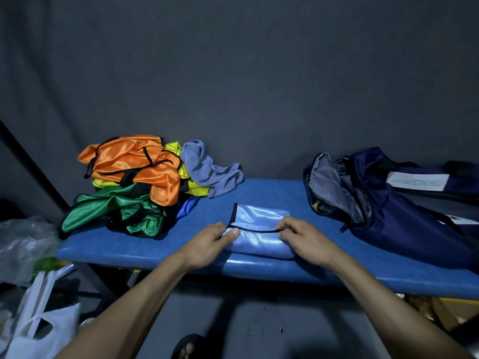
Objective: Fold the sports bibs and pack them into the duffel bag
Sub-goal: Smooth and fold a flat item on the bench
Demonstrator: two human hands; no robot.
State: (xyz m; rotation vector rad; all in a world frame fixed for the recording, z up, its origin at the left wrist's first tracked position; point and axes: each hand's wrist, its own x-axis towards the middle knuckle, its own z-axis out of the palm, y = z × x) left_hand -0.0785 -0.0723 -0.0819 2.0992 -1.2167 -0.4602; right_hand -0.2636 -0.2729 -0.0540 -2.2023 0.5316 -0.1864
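A light blue bib [259,230] with black trim lies folded small on the blue padded bench [145,251], near its front edge. My left hand [211,243] pinches the bib's left end at the black hem. My right hand [304,238] pinches the right end of the same hem. To the right lies the navy duffel bag [383,211], its mouth open toward the bib and its grey lining showing. At the back left sits a loose heap of bibs: orange [134,164] on top, yellow [193,181] beneath, green [114,207] in front, a blue one [188,206] peeking out.
A grey-blue cloth [210,168] lies against the heap's right side. A dark fabric backdrop [246,73] hangs behind the bench. White plastic bags [33,325] sit on the floor at the lower left. A foot [188,348] shows under the bench edge.
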